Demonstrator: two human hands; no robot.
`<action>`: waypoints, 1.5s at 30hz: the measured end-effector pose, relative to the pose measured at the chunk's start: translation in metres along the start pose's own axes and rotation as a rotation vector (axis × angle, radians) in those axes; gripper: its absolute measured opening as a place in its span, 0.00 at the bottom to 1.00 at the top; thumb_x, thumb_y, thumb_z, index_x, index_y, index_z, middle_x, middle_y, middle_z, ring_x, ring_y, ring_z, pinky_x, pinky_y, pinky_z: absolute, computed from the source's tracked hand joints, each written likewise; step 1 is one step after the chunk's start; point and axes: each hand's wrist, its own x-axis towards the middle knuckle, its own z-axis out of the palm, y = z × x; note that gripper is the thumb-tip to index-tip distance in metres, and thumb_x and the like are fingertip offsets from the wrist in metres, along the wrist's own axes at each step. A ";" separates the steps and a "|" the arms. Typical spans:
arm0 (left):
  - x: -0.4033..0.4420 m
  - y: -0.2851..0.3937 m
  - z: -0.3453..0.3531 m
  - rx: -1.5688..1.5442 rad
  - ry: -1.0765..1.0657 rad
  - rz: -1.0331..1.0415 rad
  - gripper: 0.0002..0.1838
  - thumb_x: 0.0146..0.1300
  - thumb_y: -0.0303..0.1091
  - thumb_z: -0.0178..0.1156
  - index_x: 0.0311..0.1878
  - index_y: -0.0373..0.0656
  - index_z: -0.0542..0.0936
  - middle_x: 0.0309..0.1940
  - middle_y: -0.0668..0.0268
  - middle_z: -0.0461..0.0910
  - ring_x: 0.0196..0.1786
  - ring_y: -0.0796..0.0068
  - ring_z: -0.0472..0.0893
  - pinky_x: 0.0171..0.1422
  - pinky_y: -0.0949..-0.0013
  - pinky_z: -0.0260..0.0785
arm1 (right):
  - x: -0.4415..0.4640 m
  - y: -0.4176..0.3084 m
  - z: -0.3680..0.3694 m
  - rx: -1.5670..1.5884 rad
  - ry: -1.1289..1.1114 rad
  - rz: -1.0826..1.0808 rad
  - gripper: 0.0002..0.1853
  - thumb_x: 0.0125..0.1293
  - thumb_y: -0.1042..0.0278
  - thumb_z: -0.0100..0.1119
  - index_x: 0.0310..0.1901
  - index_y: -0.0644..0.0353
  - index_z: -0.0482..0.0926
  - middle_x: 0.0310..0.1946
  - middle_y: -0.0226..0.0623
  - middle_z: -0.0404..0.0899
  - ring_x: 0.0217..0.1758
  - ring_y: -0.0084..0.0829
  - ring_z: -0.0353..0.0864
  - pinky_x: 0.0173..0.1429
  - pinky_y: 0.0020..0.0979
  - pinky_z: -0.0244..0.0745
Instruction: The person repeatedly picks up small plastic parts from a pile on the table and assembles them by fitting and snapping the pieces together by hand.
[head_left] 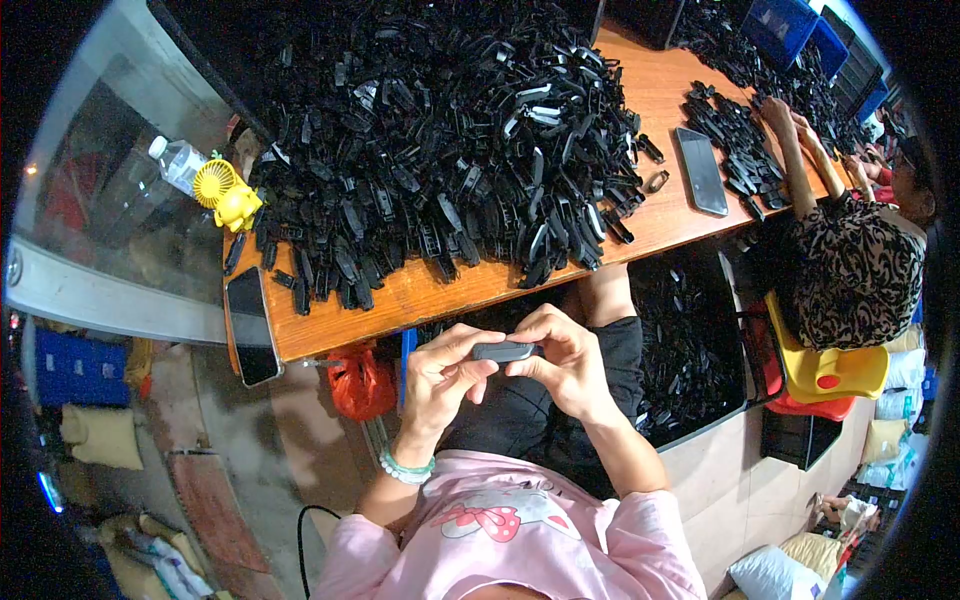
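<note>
I see the left hand and right hand pinching a small dark plastic part off the table's near edge, above the lap; fingers hide its ends, and I can't make out its detail; the black pile runs past the view's top.

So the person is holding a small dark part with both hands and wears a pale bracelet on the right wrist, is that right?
Not quite: the head view shows the pale bracelet on the left wrist. The left hand and right hand do both hold the small dark part.
</note>
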 end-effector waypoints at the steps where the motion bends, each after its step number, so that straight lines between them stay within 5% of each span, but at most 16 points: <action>1: 0.001 0.002 0.000 0.058 -0.029 0.022 0.13 0.61 0.30 0.61 0.48 0.34 0.80 0.36 0.65 0.77 0.24 0.84 0.74 0.25 0.81 0.64 | -0.001 0.001 -0.001 0.000 0.000 0.000 0.13 0.50 0.76 0.70 0.39 0.64 0.79 0.35 0.34 0.75 0.37 0.26 0.73 0.39 0.24 0.68; 5: 0.019 -0.012 -0.018 0.302 -0.135 0.200 0.13 0.60 0.31 0.62 0.46 0.34 0.81 0.35 0.63 0.77 0.24 0.81 0.75 0.26 0.79 0.66 | -0.001 0.008 0.000 0.018 0.050 0.099 0.13 0.50 0.78 0.69 0.39 0.65 0.80 0.33 0.35 0.74 0.35 0.25 0.74 0.40 0.25 0.70; 7: 0.038 -0.008 -0.017 0.682 0.069 0.242 0.12 0.61 0.34 0.61 0.43 0.36 0.80 0.36 0.61 0.77 0.30 0.72 0.78 0.29 0.69 0.70 | 0.001 0.015 0.000 -0.486 -0.012 0.101 0.14 0.51 0.79 0.66 0.42 0.65 0.79 0.34 0.36 0.75 0.39 0.25 0.78 0.42 0.26 0.74; 9: 0.059 -0.021 -0.021 1.057 0.265 0.407 0.09 0.59 0.34 0.62 0.36 0.37 0.78 0.33 0.58 0.75 0.32 0.60 0.78 0.35 0.63 0.70 | -0.001 0.013 0.004 -0.153 -0.003 0.191 0.14 0.51 0.78 0.66 0.42 0.64 0.79 0.36 0.38 0.76 0.40 0.30 0.78 0.45 0.30 0.74; 12: 0.072 -0.025 -0.025 1.252 0.271 0.339 0.10 0.58 0.36 0.63 0.34 0.39 0.76 0.31 0.59 0.74 0.30 0.55 0.77 0.32 0.57 0.68 | 0.015 -0.004 -0.029 -0.582 0.205 -0.080 0.10 0.55 0.83 0.58 0.40 0.64 0.79 0.33 0.42 0.77 0.40 0.37 0.78 0.47 0.34 0.73; 15: 0.069 -0.027 -0.032 1.324 0.322 0.295 0.12 0.56 0.37 0.65 0.32 0.40 0.74 0.31 0.60 0.74 0.30 0.55 0.78 0.32 0.57 0.68 | 0.050 -0.007 -0.085 -0.939 0.551 -0.243 0.15 0.54 0.88 0.52 0.40 0.59 0.78 0.34 0.42 0.75 0.40 0.44 0.77 0.43 0.36 0.73; 19: 0.062 -0.025 -0.042 1.264 0.346 0.242 0.12 0.55 0.36 0.66 0.30 0.39 0.73 0.29 0.59 0.76 0.30 0.55 0.77 0.32 0.58 0.67 | 0.080 0.006 -0.149 -1.538 0.325 -0.318 0.18 0.55 0.80 0.53 0.48 0.54 0.80 0.48 0.44 0.71 0.52 0.45 0.69 0.56 0.40 0.65; 24: 0.057 -0.024 -0.053 1.020 0.320 0.129 0.15 0.53 0.24 0.66 0.42 0.36 0.72 0.22 0.66 0.73 0.17 0.83 0.65 0.22 0.74 0.59 | 0.087 -0.007 -0.155 -1.731 0.210 -0.402 0.19 0.53 0.75 0.59 0.48 0.48 0.82 0.46 0.38 0.73 0.49 0.39 0.70 0.52 0.37 0.63; 29: 0.040 -0.024 -0.057 0.887 0.331 0.046 0.17 0.56 0.23 0.63 0.49 0.34 0.73 0.23 0.71 0.73 0.20 0.89 0.65 0.22 0.80 0.58 | 0.072 -0.005 -0.152 -1.358 0.478 -0.342 0.15 0.57 0.76 0.60 0.48 0.54 0.80 0.28 0.33 0.74 0.33 0.29 0.72 0.39 0.32 0.67; 31: 0.031 -0.033 -0.053 0.470 0.341 0.059 0.18 0.58 0.24 0.62 0.52 0.33 0.72 0.24 0.72 0.73 0.23 0.88 0.69 0.23 0.81 0.61 | 0.061 -0.012 -0.126 -0.758 0.568 0.054 0.16 0.60 0.82 0.56 0.49 0.57 0.78 0.28 0.33 0.78 0.27 0.21 0.74 0.30 0.25 0.68; 32: 0.023 -0.031 -0.050 0.421 0.276 0.051 0.18 0.60 0.25 0.61 0.53 0.32 0.72 0.31 0.71 0.74 0.26 0.86 0.72 0.25 0.82 0.64 | 0.056 -0.001 -0.117 -0.535 0.515 -0.214 0.18 0.60 0.85 0.53 0.52 0.59 0.75 0.29 0.33 0.80 0.25 0.16 0.74 0.27 0.17 0.68; 34: 0.019 -0.024 -0.033 0.414 0.179 0.129 0.16 0.59 0.24 0.61 0.49 0.31 0.74 0.37 0.66 0.74 0.29 0.84 0.74 0.29 0.81 0.67 | 0.042 -0.023 -0.077 -0.183 0.350 0.055 0.18 0.56 0.80 0.61 0.50 0.60 0.73 0.37 0.33 0.79 0.31 0.21 0.76 0.39 0.19 0.72; 36: 0.015 -0.014 -0.017 0.416 0.113 0.192 0.14 0.57 0.26 0.64 0.45 0.31 0.76 0.36 0.65 0.75 0.30 0.81 0.75 0.31 0.80 0.67 | 0.030 -0.019 -0.049 -0.171 0.072 -0.068 0.17 0.57 0.72 0.65 0.47 0.61 0.72 0.37 0.31 0.74 0.42 0.21 0.72 0.44 0.23 0.69; 38: 0.013 -0.006 -0.008 0.509 0.082 0.243 0.15 0.56 0.29 0.66 0.43 0.31 0.77 0.34 0.62 0.76 0.29 0.78 0.74 0.28 0.78 0.64 | 0.011 -0.024 -0.026 0.056 -0.032 0.170 0.12 0.65 0.71 0.56 0.49 0.61 0.72 0.37 0.32 0.74 0.33 0.21 0.71 0.38 0.24 0.70; 42: 0.009 0.007 -0.003 0.565 0.048 0.296 0.16 0.55 0.31 0.67 0.43 0.30 0.78 0.34 0.59 0.77 0.33 0.72 0.75 0.34 0.73 0.66 | 0.001 -0.036 -0.005 -0.244 -0.135 0.057 0.27 0.65 0.76 0.51 0.66 0.61 0.60 0.47 0.47 0.75 0.45 0.38 0.78 0.51 0.33 0.72; 45: 0.007 0.010 -0.001 0.526 0.038 0.271 0.17 0.53 0.32 0.67 0.42 0.30 0.79 0.35 0.57 0.78 0.36 0.67 0.77 0.41 0.71 0.69 | 0.003 -0.034 -0.006 -0.453 -0.243 -0.116 0.23 0.62 0.79 0.53 0.60 0.65 0.65 0.46 0.48 0.75 0.48 0.46 0.77 0.52 0.37 0.72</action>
